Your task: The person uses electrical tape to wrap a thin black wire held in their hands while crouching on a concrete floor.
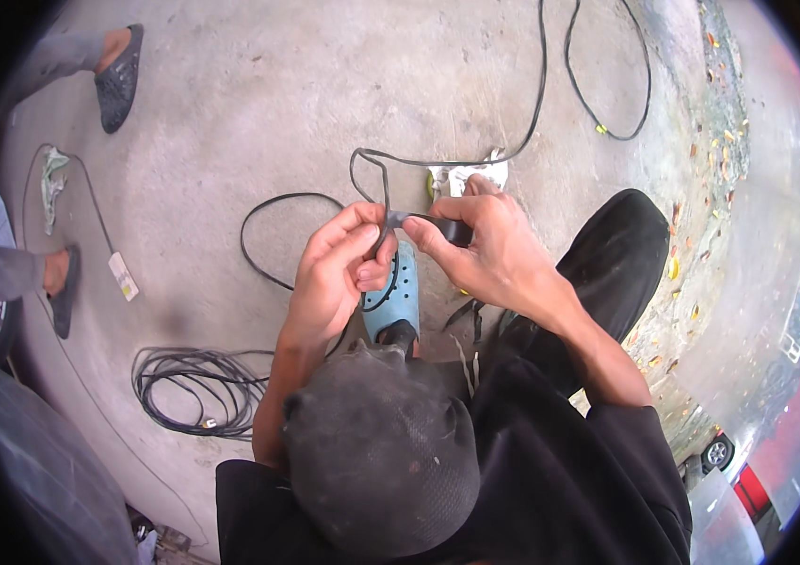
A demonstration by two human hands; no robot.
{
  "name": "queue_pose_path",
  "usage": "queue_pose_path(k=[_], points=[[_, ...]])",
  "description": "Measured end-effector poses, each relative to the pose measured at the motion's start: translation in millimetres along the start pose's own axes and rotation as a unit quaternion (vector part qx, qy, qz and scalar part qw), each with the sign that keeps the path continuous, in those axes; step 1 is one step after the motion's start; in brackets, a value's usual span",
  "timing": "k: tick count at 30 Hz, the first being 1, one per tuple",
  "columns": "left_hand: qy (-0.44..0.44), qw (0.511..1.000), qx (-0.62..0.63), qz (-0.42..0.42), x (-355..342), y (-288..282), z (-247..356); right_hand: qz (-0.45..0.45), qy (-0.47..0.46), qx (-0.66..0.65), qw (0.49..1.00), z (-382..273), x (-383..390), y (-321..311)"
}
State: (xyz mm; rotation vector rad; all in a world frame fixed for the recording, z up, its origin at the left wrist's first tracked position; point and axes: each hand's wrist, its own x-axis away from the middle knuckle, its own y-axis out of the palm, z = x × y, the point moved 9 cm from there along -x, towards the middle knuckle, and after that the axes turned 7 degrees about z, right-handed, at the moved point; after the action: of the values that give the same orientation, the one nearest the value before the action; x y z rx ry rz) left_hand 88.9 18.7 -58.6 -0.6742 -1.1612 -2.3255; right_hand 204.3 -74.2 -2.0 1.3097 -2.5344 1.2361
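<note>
Near the middle of the view, my left hand (329, 273) pinches a black cable (386, 184) between thumb and fingers. My right hand (508, 250) grips a roll of black tape (457, 232). A short strip of the tape (400, 218) stretches from the roll to the cable at my left fingertips. Loops of the cable hang below my left hand and run away across the floor. Under the hands is my light blue clog (404, 292) with holes in it. My right fingers hide part of the roll.
A coil of black cable (197, 395) lies on the concrete at the left. Beyond my right hand is a crumpled white rag (480, 175). A white power strip (123, 275) sits near another person's dark shoes (119, 89). Fallen leaves (673, 268) line the right edge.
</note>
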Motion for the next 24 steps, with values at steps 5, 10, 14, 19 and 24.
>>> queue_pose_path(k=[5, 10, 14, 19, 24], points=[[-0.006, 1.0, 0.021, -0.005, -4.7, -2.4, -3.8, 0.05, -0.065, -0.022, 0.996, -12.3, 0.3, -5.9], [0.008, 1.0, -0.023, 0.013, -5.2, 3.3, -0.5, 0.062, -0.063, 0.022, 0.996, -11.7, -0.3, -2.0], [0.023, 0.998, -0.027, 0.045, -4.8, 5.6, -3.0, 0.067, -0.076, 0.038, 0.994, -10.2, -0.2, 1.6], [0.08, 0.989, -0.079, 0.099, -4.4, -0.2, 1.4, 0.068, -0.166, 0.016, 0.984, -31.5, 7.3, 1.0], [0.091, 0.987, -0.031, 0.129, 2.2, -2.5, 1.3, 0.054, -0.174, -0.053, 0.982, -35.4, 15.2, 5.9]])
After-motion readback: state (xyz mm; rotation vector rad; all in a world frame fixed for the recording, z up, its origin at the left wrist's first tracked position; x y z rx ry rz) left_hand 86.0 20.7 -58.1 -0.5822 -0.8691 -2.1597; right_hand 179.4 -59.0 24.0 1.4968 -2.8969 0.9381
